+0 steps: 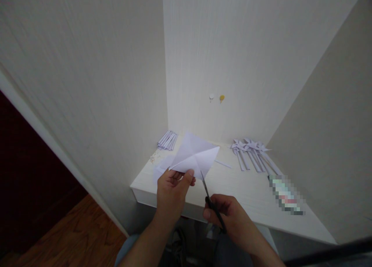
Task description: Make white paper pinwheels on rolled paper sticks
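Observation:
My left hand [172, 189] pinches the near edge of a creased white paper square [195, 154] and holds it up above the white desk [250, 193]. My right hand [229, 214] grips black-handled scissors [209, 199]. Their blades point up towards the paper's lower edge, just right of my left thumb. The blade tips sit close to the paper; whether they touch it I cannot tell.
A stack of folded paper strips [167, 140] lies at the desk's back left. Several finished paper pinwheels [253, 152] lie at the back right, with a blurred-out object [286, 194] nearer the right edge. Two pins [216, 98] stick in the back wall. Walls close in on three sides.

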Motion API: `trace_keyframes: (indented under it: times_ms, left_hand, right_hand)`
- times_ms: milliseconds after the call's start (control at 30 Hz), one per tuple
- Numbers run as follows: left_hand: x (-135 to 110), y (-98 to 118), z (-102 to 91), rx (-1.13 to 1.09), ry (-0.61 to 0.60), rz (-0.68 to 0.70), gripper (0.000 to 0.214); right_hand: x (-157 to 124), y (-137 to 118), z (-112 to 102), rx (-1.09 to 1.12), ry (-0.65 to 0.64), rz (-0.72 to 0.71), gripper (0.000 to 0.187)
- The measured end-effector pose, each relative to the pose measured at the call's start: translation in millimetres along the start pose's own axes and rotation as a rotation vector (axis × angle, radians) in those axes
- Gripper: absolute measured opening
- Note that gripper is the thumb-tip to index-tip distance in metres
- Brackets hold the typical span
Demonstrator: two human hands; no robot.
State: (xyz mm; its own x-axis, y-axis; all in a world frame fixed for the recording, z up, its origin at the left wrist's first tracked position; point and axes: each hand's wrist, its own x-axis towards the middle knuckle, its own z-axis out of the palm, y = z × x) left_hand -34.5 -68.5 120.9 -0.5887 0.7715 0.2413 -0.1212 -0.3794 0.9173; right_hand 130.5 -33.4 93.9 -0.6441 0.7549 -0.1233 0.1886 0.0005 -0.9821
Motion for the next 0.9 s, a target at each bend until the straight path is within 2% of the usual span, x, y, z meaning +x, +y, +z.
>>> trace_keyframes:
  times_ms: [367, 900]
  left_hand:
    - [0.5, 0.9, -0.5, 0.045, -0.048, 0.004, 0.023]
    - [2.2, -5.3, -3.5, 0.089, -0.008, -0.058, 0.027]
  right_hand:
    - [-1.8, 3.5, -3.4, -0.029, 0.004, -0.002, 0.039]
    - [-3.1, 1.5, -2.3, -0.05, 0.049, 0.05, 0.038]
